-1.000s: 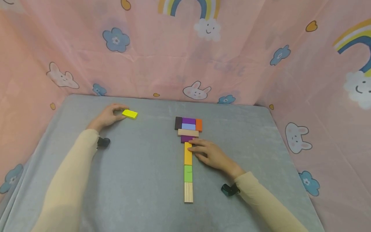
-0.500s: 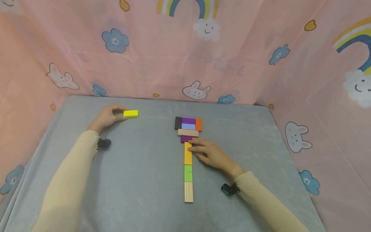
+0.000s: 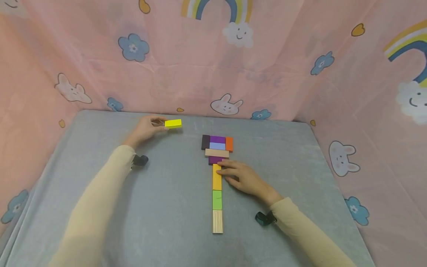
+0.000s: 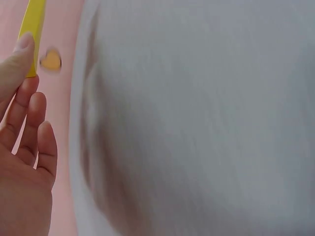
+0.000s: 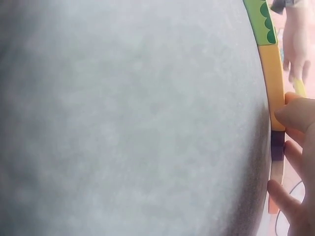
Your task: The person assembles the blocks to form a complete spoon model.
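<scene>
In the head view my left hand (image 3: 146,129) pinches one end of a bright yellow block (image 3: 173,124) between thumb and fingers, over the back left of the table. The left wrist view also shows the thumb against this yellow block (image 4: 32,37), other fingers loosely bent below. My right hand (image 3: 245,178) rests with extended fingers on the row of blocks. Its fingertips touch the orange-yellow block (image 3: 217,181) and the lower purple block (image 3: 215,160). Below these lie a green block (image 3: 217,200) and a striped wooden block (image 3: 217,222), in one column.
Above the column lies a beige block (image 3: 217,153) crosswise. Beyond it, a black block (image 3: 205,142), a purple block (image 3: 217,139), a light blue block (image 3: 217,146) and an orange block (image 3: 229,144) sit together. A pink printed curtain (image 3: 186,74) borders the grey table cover (image 3: 160,207).
My left hand has moved right and slightly toward the back with the yellow block, which turned a little. The right hand and the arranged blocks stay as they were.
</scene>
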`<action>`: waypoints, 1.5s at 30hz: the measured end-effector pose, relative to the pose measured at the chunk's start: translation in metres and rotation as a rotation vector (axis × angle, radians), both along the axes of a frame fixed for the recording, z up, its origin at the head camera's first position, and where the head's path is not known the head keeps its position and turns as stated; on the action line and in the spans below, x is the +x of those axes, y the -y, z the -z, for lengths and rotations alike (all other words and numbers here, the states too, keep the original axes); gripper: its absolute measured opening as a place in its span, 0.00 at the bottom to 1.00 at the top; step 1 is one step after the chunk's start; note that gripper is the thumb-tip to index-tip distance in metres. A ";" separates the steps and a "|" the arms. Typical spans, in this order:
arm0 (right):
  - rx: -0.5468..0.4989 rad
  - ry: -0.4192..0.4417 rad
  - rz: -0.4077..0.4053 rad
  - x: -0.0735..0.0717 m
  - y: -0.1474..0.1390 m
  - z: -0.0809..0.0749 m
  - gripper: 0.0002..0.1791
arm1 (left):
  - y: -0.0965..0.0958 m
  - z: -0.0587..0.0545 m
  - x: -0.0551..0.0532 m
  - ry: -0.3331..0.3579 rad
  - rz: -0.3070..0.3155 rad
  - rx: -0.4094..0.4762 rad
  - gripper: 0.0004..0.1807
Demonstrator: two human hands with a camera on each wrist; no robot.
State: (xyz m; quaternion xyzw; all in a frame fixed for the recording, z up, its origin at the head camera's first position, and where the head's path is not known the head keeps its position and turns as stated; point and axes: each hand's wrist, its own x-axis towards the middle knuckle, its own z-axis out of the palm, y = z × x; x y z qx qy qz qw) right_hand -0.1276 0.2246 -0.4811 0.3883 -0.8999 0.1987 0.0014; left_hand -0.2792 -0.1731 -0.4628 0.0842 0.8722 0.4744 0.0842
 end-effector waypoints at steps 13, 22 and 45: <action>0.014 0.018 0.014 0.000 0.000 0.000 0.21 | -0.082 0.011 -0.016 -0.010 0.127 0.045 0.23; 0.013 0.019 -0.001 -0.002 0.000 0.001 0.20 | -0.123 0.007 -0.019 0.031 0.134 0.011 0.22; 0.021 0.012 -0.006 -0.002 -0.001 0.003 0.20 | -0.164 0.012 -0.019 0.072 0.179 -0.036 0.19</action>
